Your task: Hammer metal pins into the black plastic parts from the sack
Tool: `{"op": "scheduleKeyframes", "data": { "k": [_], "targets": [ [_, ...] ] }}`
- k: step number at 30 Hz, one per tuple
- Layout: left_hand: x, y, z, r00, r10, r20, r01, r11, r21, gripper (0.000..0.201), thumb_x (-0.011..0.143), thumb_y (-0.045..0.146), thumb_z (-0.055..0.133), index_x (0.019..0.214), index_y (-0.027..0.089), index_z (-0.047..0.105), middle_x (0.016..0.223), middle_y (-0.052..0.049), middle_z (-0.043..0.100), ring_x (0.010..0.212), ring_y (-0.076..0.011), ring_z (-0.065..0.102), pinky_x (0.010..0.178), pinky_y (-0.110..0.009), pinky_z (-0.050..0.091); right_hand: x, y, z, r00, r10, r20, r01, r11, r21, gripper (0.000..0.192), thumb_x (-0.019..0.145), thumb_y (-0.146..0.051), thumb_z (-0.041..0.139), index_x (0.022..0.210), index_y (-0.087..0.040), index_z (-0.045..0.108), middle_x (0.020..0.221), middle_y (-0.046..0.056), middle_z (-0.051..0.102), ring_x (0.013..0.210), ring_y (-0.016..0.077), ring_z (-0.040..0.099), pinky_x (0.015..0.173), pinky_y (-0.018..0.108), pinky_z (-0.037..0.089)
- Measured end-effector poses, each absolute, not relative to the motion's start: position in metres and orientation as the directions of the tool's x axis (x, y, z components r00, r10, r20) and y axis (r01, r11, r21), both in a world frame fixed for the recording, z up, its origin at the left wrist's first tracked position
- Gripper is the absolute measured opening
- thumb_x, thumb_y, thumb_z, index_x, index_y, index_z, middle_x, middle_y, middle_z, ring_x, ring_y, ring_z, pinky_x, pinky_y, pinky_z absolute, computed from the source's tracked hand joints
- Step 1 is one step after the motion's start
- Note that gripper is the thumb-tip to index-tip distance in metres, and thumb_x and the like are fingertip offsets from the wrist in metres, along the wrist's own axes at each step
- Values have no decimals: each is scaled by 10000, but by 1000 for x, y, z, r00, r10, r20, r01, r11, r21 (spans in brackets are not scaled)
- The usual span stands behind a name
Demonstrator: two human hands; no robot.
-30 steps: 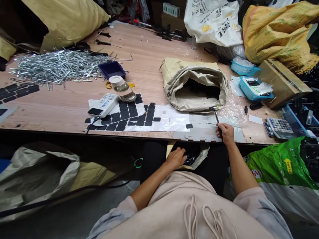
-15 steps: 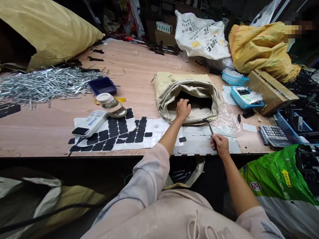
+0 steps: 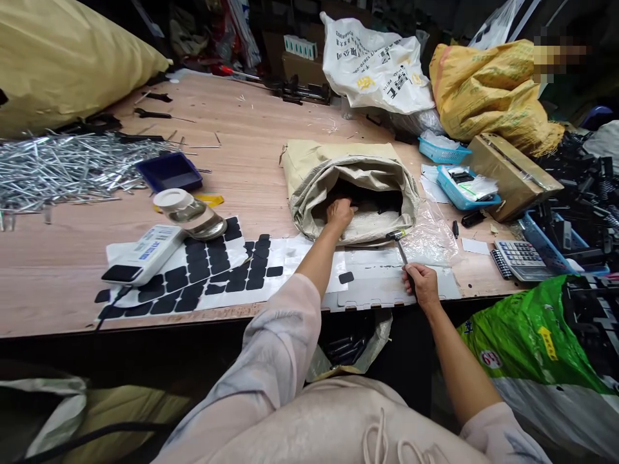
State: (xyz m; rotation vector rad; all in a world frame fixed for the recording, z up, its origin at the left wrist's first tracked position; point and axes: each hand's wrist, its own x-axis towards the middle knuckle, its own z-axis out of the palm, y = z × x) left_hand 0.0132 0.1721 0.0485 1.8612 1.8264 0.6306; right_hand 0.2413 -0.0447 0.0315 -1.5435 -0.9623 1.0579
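Observation:
My left hand (image 3: 339,212) reaches into the mouth of a rolled-down beige sack (image 3: 309,174) lying on the wooden table; its fingers are inside among dark parts and I cannot see what they touch. My right hand (image 3: 422,285) rests at the table's front edge, closed around the handle of a small hammer (image 3: 399,243) whose metal head points toward the sack. Between the hands lies a grey flat plate (image 3: 387,290) with one black pad (image 3: 345,278) on a white sheet.
Sheets of black pads (image 3: 207,270), a white handheld device (image 3: 140,254) and a jar (image 3: 191,212) lie at the left. A pile of metal pins (image 3: 62,167) is far left. Blue baskets (image 3: 459,187), a cardboard box (image 3: 512,174) and a calculator (image 3: 520,258) sit right. A green bag (image 3: 532,335) stands beside my right arm.
My left hand rose from the bag under the table to the sack on the table and went into its mouth. My right hand stayed on the hammer.

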Motion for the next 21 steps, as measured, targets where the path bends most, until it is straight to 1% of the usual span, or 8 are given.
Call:
{"op": "scheduleKeyframes", "data": {
  "k": [3, 4, 6, 8, 11, 13, 17, 21],
  "targets": [
    [7, 122, 60, 143, 961, 237, 702, -268, 660, 246, 982, 349, 573, 1135, 231, 724, 1130, -91, 662, 1118, -256, 594, 951, -359, 482, 242, -45, 31, 305, 937, -169, 56, -195, -979, 360, 728, -510, 729, 763, -152, 712, 579, -4, 601, 400, 95, 487, 310, 201, 380],
    [5, 103, 61, 205, 937, 282, 661, -345, 666, 255, 994, 352, 551, 1146, 236, 721, 1124, -78, 663, 1101, -239, 596, 942, -341, 482, 242, -45, 31, 305, 937, -171, 52, -196, -979, 357, 728, -506, 731, 765, -151, 712, 580, -4, 602, 400, 95, 488, 311, 201, 380],
    [5, 66, 59, 315, 902, 296, 601, -431, 673, 247, 994, 343, 555, 1152, 245, 717, 1085, -58, 678, 1051, -220, 602, 915, -324, 483, 242, -45, 31, 305, 937, -173, 47, -196, -979, 355, 728, -504, 734, 771, -152, 712, 583, -5, 604, 399, 93, 489, 315, 201, 384],
    [7, 39, 50, 360, 895, 263, 598, -438, 671, 212, 964, 320, 607, 1129, 243, 716, 1055, -49, 693, 1015, -219, 599, 902, -330, 481, 242, -45, 31, 305, 937, -171, 44, -193, -980, 357, 727, -504, 736, 775, -152, 712, 582, -7, 604, 394, 92, 487, 317, 202, 385],
    [11, 24, 34, 333, 919, 211, 648, -385, 657, 128, 920, 287, 668, 1025, 224, 707, 993, -46, 697, 981, -224, 580, 886, -340, 479, 241, -45, 30, 310, 937, -158, 54, -183, -982, 357, 722, -503, 736, 775, -151, 710, 576, -9, 603, 390, 92, 486, 316, 203, 388],
    [12, 24, 24, 321, 926, 201, 659, -370, 655, 85, 908, 275, 679, 970, 220, 695, 968, -42, 687, 974, -222, 567, 879, -340, 478, 241, -45, 28, 311, 939, -149, 67, -178, -982, 352, 724, -500, 730, 771, -152, 708, 574, -11, 603, 392, 93, 489, 317, 203, 392],
    [10, 29, 14, 332, 911, 247, 603, -406, 687, 134, 874, 246, 702, 1003, 211, 699, 1028, -46, 660, 1013, -221, 551, 907, -351, 474, 240, -45, 27, 313, 942, -122, 107, -162, -981, 350, 729, -503, 725, 759, -155, 708, 570, -14, 600, 395, 93, 493, 325, 200, 403],
    [7, 31, 11, 323, 918, 229, 565, -381, 732, 168, 847, 224, 706, 1013, 201, 722, 1008, -51, 637, 1015, -226, 553, 879, -354, 486, 238, -47, 25, 324, 943, -69, 207, -142, -968, 369, 745, -530, 714, 773, -162, 721, 575, -14, 602, 406, 104, 511, 343, 209, 420]
  ]
}}
